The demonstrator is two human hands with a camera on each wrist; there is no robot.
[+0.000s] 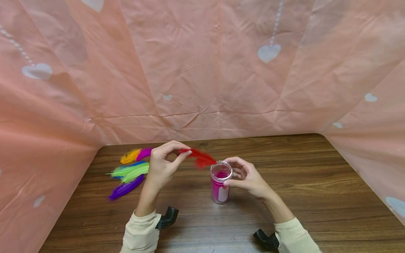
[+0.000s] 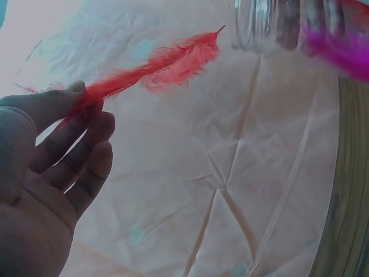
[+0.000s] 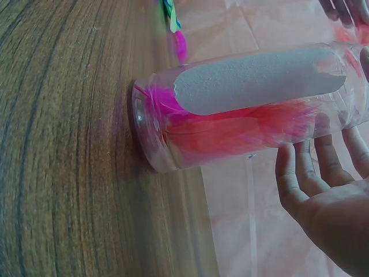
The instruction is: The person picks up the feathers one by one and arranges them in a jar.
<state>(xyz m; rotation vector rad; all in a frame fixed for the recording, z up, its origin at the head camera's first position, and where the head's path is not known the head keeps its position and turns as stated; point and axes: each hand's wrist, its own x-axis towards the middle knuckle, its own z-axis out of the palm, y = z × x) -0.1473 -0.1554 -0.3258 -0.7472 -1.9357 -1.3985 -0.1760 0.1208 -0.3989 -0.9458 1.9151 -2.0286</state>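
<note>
My left hand [image 1: 162, 163] pinches a red feather [image 1: 202, 158] between thumb and fingertips. The feather slants down to the right, its bare quill tip by the rim of a clear jar [image 1: 220, 196]. In the left wrist view the red feather [image 2: 181, 60] points toward the jar's glassy mouth [image 2: 253, 23]. Upright on the table, the jar has a pale label [image 3: 253, 81] on its side and pink and red feathers [image 3: 230, 133] inside. My right hand [image 1: 251, 177] holds it near the top, thumb in front and fingers behind.
Left of my left hand lie loose feathers: an orange one [image 1: 130, 156], a magenta one [image 1: 144, 153], green ones [image 1: 134, 172] over a blue one, and a purple one [image 1: 126, 188]. A peach cloth [image 1: 202, 88] with hearts surrounds the wooden table [image 1: 300, 175].
</note>
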